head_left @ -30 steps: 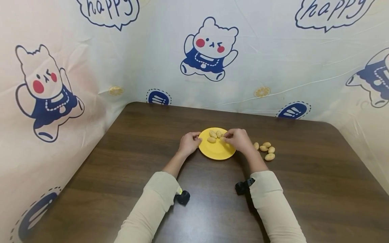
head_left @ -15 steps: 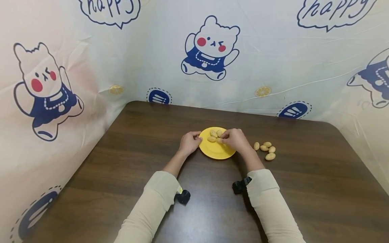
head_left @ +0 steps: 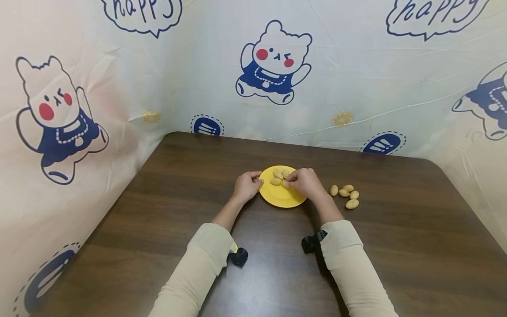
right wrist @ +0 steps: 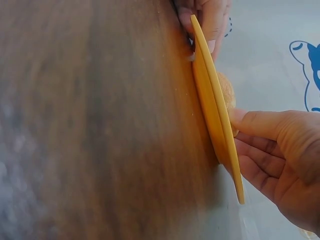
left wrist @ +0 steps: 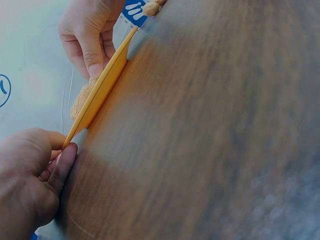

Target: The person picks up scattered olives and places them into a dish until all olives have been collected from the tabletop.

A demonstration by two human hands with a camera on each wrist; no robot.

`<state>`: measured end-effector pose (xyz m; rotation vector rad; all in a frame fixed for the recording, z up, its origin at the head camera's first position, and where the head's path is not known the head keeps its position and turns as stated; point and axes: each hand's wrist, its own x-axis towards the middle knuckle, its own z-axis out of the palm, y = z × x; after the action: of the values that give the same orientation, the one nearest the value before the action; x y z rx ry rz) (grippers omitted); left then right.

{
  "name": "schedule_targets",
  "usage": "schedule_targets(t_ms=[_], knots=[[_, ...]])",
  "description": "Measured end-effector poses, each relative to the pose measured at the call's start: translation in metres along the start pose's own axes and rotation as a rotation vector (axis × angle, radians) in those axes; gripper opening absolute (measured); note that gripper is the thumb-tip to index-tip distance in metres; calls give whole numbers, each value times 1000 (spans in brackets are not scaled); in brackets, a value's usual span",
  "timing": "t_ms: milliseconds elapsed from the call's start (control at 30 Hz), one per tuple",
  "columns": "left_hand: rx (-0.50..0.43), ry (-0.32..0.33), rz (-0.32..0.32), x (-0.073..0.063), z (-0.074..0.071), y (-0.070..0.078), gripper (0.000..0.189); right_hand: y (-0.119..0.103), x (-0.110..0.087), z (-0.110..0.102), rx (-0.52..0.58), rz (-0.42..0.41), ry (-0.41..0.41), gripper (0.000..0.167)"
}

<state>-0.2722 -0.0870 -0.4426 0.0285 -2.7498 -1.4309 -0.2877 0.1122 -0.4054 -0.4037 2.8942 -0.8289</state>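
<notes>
A round yellow plate (head_left: 281, 200) lies on the table, with several tan, wrinkled walnuts (head_left: 276, 181) grouped toward its far half. My left hand (head_left: 246, 186) pinches the plate's left rim between thumb and fingers; the left wrist view shows this grip edge-on. Over the plate's right side, my right hand (head_left: 310, 182) pinches a walnut (head_left: 285, 184) with thumb and fingertips, close beside the others. Its fingers partly cover that walnut. From the right wrist, the plate (right wrist: 215, 100) appears edge-on, with the right thumb against a walnut (right wrist: 227, 92) just above the plate's surface.
Several more walnuts (head_left: 352, 204) lie loosely on the dark wooden table (head_left: 273, 264), right of the plate. A printed cloth (head_left: 222, 66) with cartoon bears hangs behind the table and along its sides.
My right hand has shifted slightly left and nearer with its walnut, bringing it beside the others on the plate. Over the last half second it barely moves. The left hand keeps its hold.
</notes>
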Motion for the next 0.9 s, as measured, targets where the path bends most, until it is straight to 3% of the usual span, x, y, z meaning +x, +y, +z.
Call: schedule_targets(t_ms=[900], knots=[[6,8,13,1,1,-1,34,2,-2,-5,12,26,-8,18]])
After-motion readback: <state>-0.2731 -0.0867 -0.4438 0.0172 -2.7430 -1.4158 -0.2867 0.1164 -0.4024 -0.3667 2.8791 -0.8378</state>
